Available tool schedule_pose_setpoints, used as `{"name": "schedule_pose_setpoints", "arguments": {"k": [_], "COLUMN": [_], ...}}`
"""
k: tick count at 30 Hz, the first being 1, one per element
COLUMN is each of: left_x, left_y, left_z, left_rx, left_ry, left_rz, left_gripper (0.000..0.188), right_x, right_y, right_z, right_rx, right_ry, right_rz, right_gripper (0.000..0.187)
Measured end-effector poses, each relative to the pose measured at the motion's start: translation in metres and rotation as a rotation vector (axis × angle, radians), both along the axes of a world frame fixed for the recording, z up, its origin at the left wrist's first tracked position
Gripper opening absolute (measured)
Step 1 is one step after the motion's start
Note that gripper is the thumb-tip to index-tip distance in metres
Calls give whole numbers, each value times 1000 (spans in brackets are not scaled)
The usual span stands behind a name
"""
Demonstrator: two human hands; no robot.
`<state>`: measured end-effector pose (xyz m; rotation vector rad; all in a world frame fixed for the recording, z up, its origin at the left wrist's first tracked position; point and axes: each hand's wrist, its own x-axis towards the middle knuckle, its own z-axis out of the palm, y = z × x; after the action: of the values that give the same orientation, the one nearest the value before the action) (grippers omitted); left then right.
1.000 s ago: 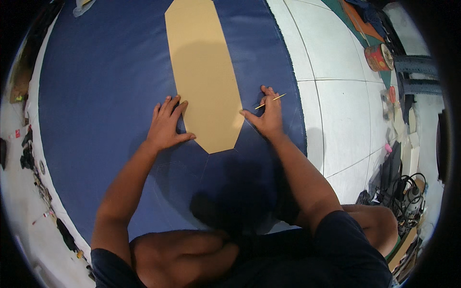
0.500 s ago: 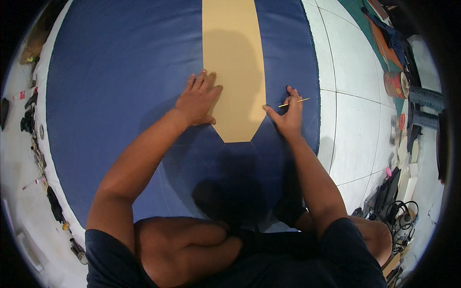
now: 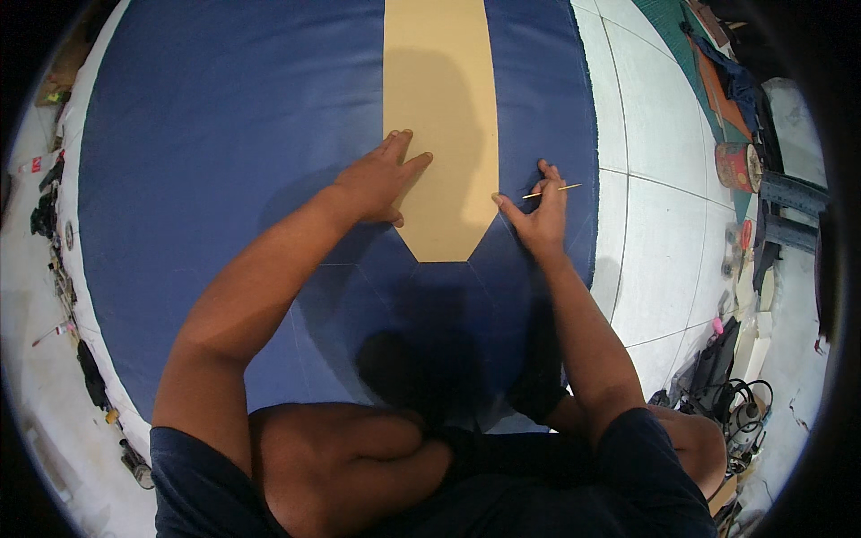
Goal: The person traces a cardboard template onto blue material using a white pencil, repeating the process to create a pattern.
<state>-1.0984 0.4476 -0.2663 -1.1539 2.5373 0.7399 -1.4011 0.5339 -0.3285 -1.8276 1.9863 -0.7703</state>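
Observation:
A long tan pattern piece [image 3: 444, 202] with a tapered near end lies flat on a large sheet of blue, leather-like material [image 3: 215, 161]. My left hand [image 3: 381, 184] rests across the pattern's left edge, fingers spread, thumb near the lower left corner. At the opposite edge, my right hand [image 3: 541, 215] touches the tan piece with its thumb. Between its fingers it holds a thin, yellowish pointed stick [image 3: 563, 187], lying crosswise above the blue sheet. Fine pale lines run over the blue material below the tapered end.
White floor tiles [image 3: 668, 215] border the sheet on the right. Beyond them stand a red tin [image 3: 738, 168], a green mat [image 3: 668, 20] and a tangle of black cable [image 3: 749, 403]. Small tools and scraps line the left side. My bent knee [image 3: 341, 448] is close to the near edge.
My left hand has slid slightly right, further onto the tan piece, and its fingers are closer together. The right hand stays nearly in place, still with the stick.

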Motion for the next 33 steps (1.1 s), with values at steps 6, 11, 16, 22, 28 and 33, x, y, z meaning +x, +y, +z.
{"name": "schedule_pose_setpoints", "arguments": {"k": [6, 11, 16, 22, 28, 33], "left_x": [3, 2, 5, -6, -13, -12], "left_y": [2, 5, 2, 1, -2, -1], "left_z": [-3, -9, -4, 6, 3, 8], "left_rx": [23, 23, 47, 7, -106, -77], "left_ry": [92, 77, 81, -31, -53, -105], "left_rz": [43, 54, 60, 52, -28, -38], "left_gripper": [113, 113, 115, 116, 110, 110], "right_x": [-4, -3, -3, 0, 2, 54], "right_y": [-1, 0, 1, 0, -9, -11], "right_z": [0, -4, -6, -5, 3, 70], "right_rx": [-20, -34, -69, -55, -165, 264], "right_ry": [17, 33, 5, -15, -312, -642], "right_rz": [16, 27, 35, 23, -111, 179], "right_gripper": [64, 62, 62, 60, 35, 49]}}
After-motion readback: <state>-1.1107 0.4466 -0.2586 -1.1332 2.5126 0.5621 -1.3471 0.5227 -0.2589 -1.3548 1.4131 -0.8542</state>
